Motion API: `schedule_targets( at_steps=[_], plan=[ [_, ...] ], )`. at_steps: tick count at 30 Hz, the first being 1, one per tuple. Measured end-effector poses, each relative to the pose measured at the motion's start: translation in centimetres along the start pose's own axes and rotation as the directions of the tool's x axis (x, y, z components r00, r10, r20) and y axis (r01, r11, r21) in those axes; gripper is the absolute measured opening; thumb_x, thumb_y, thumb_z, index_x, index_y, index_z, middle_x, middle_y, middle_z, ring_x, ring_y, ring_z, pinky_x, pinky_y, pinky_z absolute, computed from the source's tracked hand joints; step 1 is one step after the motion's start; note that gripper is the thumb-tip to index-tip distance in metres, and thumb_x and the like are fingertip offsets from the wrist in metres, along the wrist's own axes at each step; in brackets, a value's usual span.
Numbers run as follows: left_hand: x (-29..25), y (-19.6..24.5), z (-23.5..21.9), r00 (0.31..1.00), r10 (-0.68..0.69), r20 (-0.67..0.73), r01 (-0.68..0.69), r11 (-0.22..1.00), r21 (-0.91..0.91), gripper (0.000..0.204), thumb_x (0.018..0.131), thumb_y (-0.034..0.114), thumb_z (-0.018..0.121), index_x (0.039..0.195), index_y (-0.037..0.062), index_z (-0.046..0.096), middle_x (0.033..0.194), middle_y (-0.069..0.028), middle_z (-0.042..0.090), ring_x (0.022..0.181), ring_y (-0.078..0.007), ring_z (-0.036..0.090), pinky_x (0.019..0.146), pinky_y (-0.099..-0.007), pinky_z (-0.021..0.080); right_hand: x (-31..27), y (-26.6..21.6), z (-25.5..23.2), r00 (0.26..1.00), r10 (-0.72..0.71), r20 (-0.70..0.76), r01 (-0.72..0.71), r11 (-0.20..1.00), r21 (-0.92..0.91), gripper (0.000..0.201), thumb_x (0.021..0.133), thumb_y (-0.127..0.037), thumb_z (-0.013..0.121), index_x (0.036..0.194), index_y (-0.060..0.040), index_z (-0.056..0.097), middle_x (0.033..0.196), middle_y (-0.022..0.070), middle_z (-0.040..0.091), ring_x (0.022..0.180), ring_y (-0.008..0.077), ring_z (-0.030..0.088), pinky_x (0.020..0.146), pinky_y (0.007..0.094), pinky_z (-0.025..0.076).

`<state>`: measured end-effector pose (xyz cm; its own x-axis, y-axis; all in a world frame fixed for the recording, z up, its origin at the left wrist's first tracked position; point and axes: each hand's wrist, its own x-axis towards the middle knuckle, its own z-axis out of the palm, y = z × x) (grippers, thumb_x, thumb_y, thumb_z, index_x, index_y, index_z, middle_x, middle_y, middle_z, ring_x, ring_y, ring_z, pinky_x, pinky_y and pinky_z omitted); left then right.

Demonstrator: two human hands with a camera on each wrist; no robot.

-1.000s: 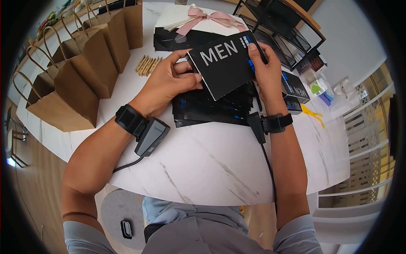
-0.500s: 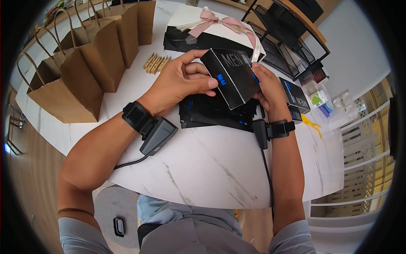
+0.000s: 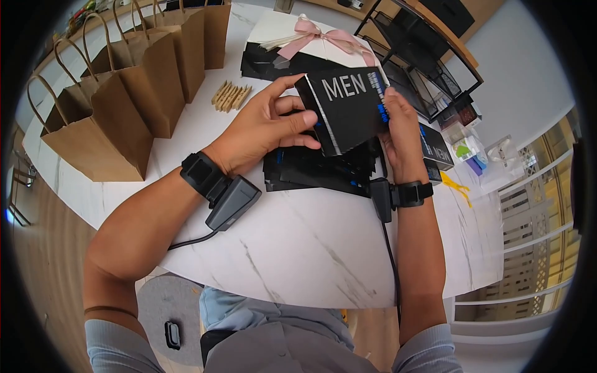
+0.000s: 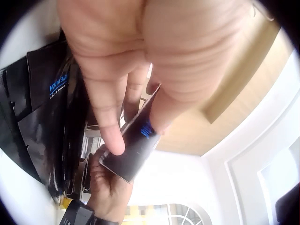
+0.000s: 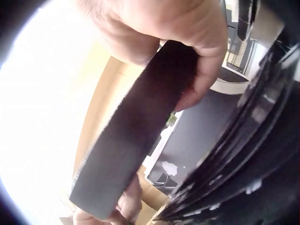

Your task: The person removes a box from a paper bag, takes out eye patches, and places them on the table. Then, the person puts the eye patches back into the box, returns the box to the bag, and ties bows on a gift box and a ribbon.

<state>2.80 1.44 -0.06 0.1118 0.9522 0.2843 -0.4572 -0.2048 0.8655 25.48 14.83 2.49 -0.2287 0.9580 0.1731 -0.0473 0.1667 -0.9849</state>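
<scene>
Both hands hold a black box (image 3: 348,112) with "MEN" in silver letters and blue print, raised over a pile of flat black packets (image 3: 292,171). At its left end, the left hand (image 3: 264,127) has its thumb and fingers on the narrow side panel; the left wrist view shows blue print on that panel (image 4: 136,150). The right hand (image 3: 404,133) grips the opposite end, thumb on the front. A plain narrow side of the box (image 5: 136,126) fills the middle of the right wrist view. Blue lettering shows on a packet (image 4: 51,103) in the left wrist view.
Brown paper bags (image 3: 99,130) stand in a row at left, beside small wooden clothespins (image 3: 230,96). Behind the box lies a white box with a pink ribbon bow (image 3: 317,34). Another black box (image 3: 435,149) and a yellow item (image 3: 457,186) lie at right, near a black rack (image 3: 429,56).
The box was tilted to bring its blue-printed left side into view, then turned back with its "MEN" face towards the head camera. Both hands have kept hold of it.
</scene>
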Motion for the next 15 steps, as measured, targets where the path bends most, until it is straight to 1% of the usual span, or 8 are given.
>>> schedule_targets(
  at_steps=[1, 2, 4, 5, 9, 12, 14, 15],
  plan=[
    [0.0, 0.1, 0.0, 0.999, -0.033, -0.04, 0.03, 0.997, -0.072, 0.051, 0.098, 0.014, 0.066, 0.14, 0.0011, 0.041, 0.124, -0.0116, 0.062, 0.104, -0.0188, 0.067, 0.089, -0.0352, 0.062, -0.4, -0.9, 0.2, 0.999, -0.045, -0.027, 0.045, 0.999, -0.019, 0.034, 0.105, -0.031, 0.056, 0.12, -0.0005, 0.062, 0.097, 0.0036, 0.069, 0.082, 0.0083, 0.067, 0.071, 0.0252, 0.056],
    [0.1, 0.1, -0.1, 0.999, -0.032, -0.036, 0.029, 0.997, -0.07, 0.051, 0.098, 0.014, 0.066, 0.14, 0.0011, 0.041, 0.124, -0.0116, 0.062, 0.104, -0.0188, 0.067, 0.089, -0.0352, 0.062, -0.4, -0.9, 0.3, 0.998, -0.049, -0.029, 0.048, 0.999, -0.019, 0.034, 0.105, -0.031, 0.056, 0.12, -0.0005, 0.062, 0.097, 0.0036, 0.069, 0.082, 0.0083, 0.067, 0.071, 0.0252, 0.056],
    [0.4, -0.5, -0.9, 0.997, -0.042, -0.069, 0.036, 0.996, -0.085, 0.057, 0.099, 0.02, 0.066, 0.143, -0.0033, 0.038, 0.114, -0.0116, 0.064, 0.102, -0.0179, 0.067, 0.09, -0.0359, 0.062, -0.5, -1.1, 0.7, 0.972, -0.233, -0.028, 0.234, 0.972, 0.027, 0.038, 0.105, -0.028, 0.057, 0.125, 0.004, 0.06, 0.104, 0.0058, 0.069, 0.092, 0.0089, 0.064, 0.085, 0.0233, 0.051],
    [0.7, -0.8, -1.5, 0.997, -0.058, -0.049, 0.055, 0.997, -0.054, 0.043, 0.1, 0.019, 0.065, 0.131, -0.0037, 0.047, 0.112, -0.0111, 0.064, 0.098, -0.0167, 0.066, 0.089, -0.036, 0.062, -1.0, -1.6, 1.0, 0.974, -0.227, 0.009, 0.225, 0.972, 0.068, 0.042, 0.104, -0.025, 0.058, 0.13, 0.0072, 0.057, 0.109, 0.0073, 0.069, 0.098, 0.0098, 0.062, 0.092, 0.0226, 0.048],
    [0.8, -1.1, -2.4, 0.996, -0.046, -0.077, 0.042, 0.998, -0.045, 0.028, 0.1, 0.019, 0.064, 0.118, -0.0008, 0.054, 0.111, -0.0095, 0.065, 0.095, -0.0143, 0.066, 0.09, -0.0366, 0.062, -1.5, -2.4, 1.6, 0.96, -0.273, 0.068, 0.251, 0.94, 0.232, 0.045, 0.102, -0.022, 0.063, 0.136, 0.0042, 0.053, 0.121, 0.0075, 0.065, 0.103, 0.0115, 0.062, 0.094, 0.0258, 0.049],
    [0.6, -0.9, -1.9, 0.984, -0.002, -0.176, -0.007, 0.999, -0.05, 0.026, 0.101, 0.017, 0.062, 0.122, 0.0036, 0.057, 0.118, -0.0055, 0.064, 0.107, -0.0156, 0.064, 0.099, -0.035, 0.056, -2.4, -4.1, 1.1, 0.937, -0.273, 0.218, 0.249, 0.959, 0.132, 0.047, 0.1, -0.018, 0.065, 0.142, -0.0026, 0.051, 0.128, 0.0072, 0.061, 0.107, 0.0142, 0.062, 0.095, 0.0279, 0.05],
    [0.7, -0.5, -1.3, 0.958, 0.207, -0.197, -0.188, 0.976, 0.109, 0.039, 0.099, 0.012, 0.064, 0.136, 0.0042, 0.054, 0.126, -0.0057, 0.063, 0.114, -0.0158, 0.061, 0.105, -0.0368, 0.051, -2.0, -4.7, -0.4, 0.929, -0.22, 0.298, 0.203, 0.975, 0.088, 0.052, 0.097, -0.01, 0.065, 0.146, -0.0079, 0.048, 0.132, 0.0073, 0.057, 0.112, 0.0169, 0.062, 0.099, 0.0319, 0.051],
    [0.9, -0.8, -1.8, 0.963, 0.237, -0.13, -0.206, 0.954, 0.219, 0.051, 0.096, 0.006, 0.066, 0.145, 0.0059, 0.049, 0.141, -0.0076, 0.055, 0.126, -0.0163, 0.055, 0.111, -0.0344, 0.044, -2.0, -4.9, -0.9, 0.931, -0.141, 0.336, 0.125, 0.99, 0.071, 0.054, 0.096, -0.005, 0.063, 0.147, -0.0079, 0.046, 0.131, 0.0076, 0.056, 0.114, 0.0173, 0.061, 0.101, 0.0334, 0.051]
  ],
)
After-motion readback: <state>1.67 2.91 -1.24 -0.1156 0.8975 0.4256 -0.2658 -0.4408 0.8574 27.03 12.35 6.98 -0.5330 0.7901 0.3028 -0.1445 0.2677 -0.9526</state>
